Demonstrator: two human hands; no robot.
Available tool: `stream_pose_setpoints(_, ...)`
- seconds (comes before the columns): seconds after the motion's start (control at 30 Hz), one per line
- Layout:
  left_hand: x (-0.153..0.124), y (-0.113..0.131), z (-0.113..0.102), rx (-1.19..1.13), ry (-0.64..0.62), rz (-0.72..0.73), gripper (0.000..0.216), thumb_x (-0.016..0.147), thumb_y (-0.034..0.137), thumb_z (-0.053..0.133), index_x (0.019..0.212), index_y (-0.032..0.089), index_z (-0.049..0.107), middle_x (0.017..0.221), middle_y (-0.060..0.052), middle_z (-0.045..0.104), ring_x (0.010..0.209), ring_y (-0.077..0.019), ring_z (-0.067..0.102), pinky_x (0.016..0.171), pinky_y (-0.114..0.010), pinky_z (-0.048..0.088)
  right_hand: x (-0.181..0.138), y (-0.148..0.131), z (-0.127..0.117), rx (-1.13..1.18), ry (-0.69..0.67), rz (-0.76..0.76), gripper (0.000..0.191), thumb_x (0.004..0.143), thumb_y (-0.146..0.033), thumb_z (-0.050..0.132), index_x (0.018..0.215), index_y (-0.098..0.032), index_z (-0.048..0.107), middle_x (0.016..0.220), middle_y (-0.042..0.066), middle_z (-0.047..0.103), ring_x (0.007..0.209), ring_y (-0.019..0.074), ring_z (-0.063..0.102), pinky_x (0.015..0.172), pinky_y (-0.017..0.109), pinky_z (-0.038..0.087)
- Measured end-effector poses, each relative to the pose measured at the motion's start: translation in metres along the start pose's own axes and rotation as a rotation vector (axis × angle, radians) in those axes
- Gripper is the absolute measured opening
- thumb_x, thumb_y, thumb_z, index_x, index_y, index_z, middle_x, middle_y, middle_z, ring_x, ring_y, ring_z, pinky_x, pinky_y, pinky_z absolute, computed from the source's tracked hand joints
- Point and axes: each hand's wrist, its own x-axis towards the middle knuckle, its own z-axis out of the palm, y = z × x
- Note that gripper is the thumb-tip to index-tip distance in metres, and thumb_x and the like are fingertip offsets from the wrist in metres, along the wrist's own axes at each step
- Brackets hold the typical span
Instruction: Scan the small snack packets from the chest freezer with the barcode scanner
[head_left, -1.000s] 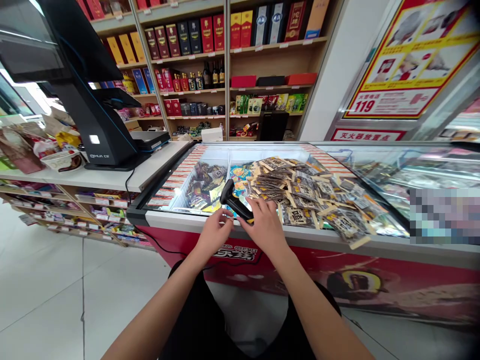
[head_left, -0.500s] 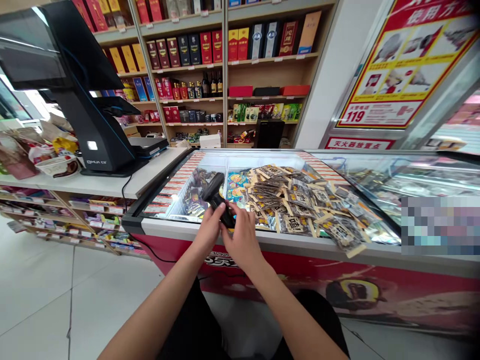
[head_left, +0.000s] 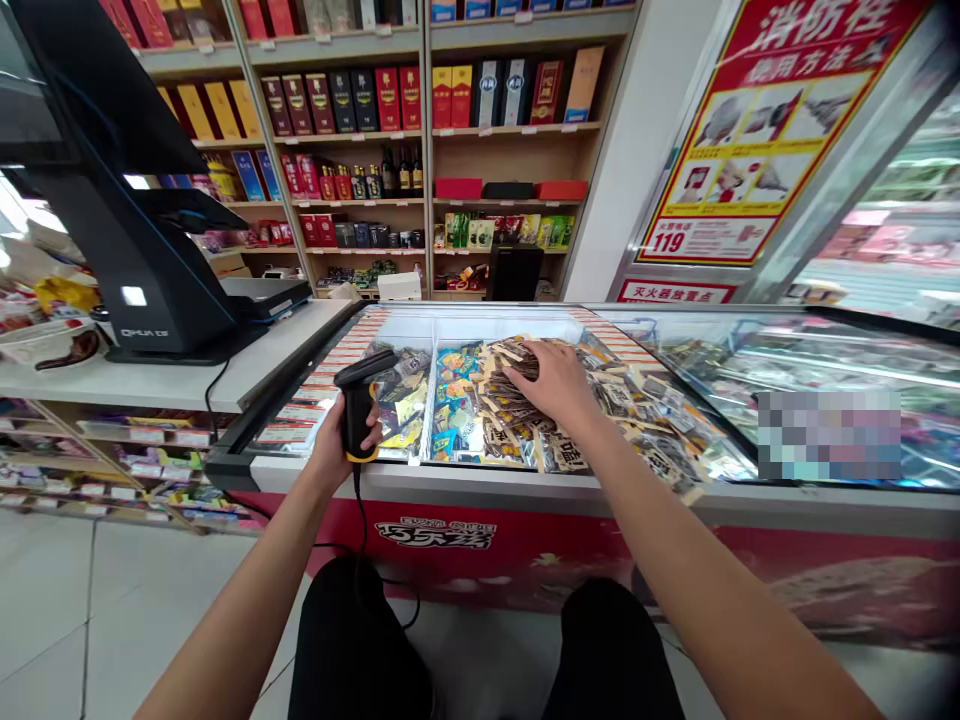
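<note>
Stocked shelves (head_left: 517,130), tiled floor (head_left: 45,600), packets (head_left: 514,405) atop freezer (head_left: 465,476)

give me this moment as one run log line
left hand: holds barcode scanner, cable below | right hand: at packet pile, grip unclear | packet pile: on glass-topped freezer

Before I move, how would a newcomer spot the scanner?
Find the red-fronted freezer. Toward its left end, the left hand holds the scanner. Unlike the packets behind it, the scanner is black and yellow with a dangling cable.
</note>
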Motion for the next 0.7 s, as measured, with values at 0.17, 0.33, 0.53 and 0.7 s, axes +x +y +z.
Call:
stream_pose_setpoints(0.17,-0.007,0.0,0.0,-0.068,-0.001,0.037,0.053,0.087,0.062,0.077,0.112,0.018,0.065,0.073,0.004,0.055,0.045,-0.0067,0.045,0.055,-0.026,0.047,0.001,-0.003,0.002,0.025,0.059,0.018,0.059,0.096,-0.063,0.063,0.134,-0.019,0.07,0.138,0.018,0.07,0.133,0.044,0.057,0.113,0.061,0.045)
stream_pose_setpoints(0.33,-0.006,0.0,0.0,-0.022,-0.05,0.015,0.056,0.086,0.063,0.078,0.115,0.016,0.067,0.072,0.003,0.056,0.043,-0.0065,0.044,0.053,-0.026,0.047,-0.001,0.005,0.0,0.058,0.107,-0.051,0.045,0.095,-0.053,0.071,0.126,-0.02,0.069,0.122,0.017,0.071,0.121,0.0395,0.062,0.107,0.055,0.049)
stream_pose_setpoints(0.53,-0.004,-0.003,-0.004,0.044,-0.074,0.003,0.056,0.083,0.063,0.08,0.11,0.016,0.067,0.071,0.001,0.059,0.043,-0.0084,0.048,0.048,-0.025,0.044,-0.002,0.008,-0.001,0.075,0.043,-0.088,0.043,0.098,-0.034,0.071,0.139,-0.021,0.068,0.119,0.014,0.062,0.117,0.0344,0.063,0.106,0.049,0.052)
stream_pose_setpoints(0.7,-0.003,-0.003,-0.007,0.079,-0.085,-0.025,0.064,0.081,0.066,0.08,0.117,0.015,0.067,0.07,0.001,0.059,0.044,-0.0086,0.047,0.045,-0.023,0.041,-0.003,0.01,0.003,0.12,0.008,-0.091,0.043,0.098,-0.03,0.073,0.14,-0.023,0.071,0.13,0.014,0.058,0.127,0.0327,0.059,0.113,0.048,0.048)
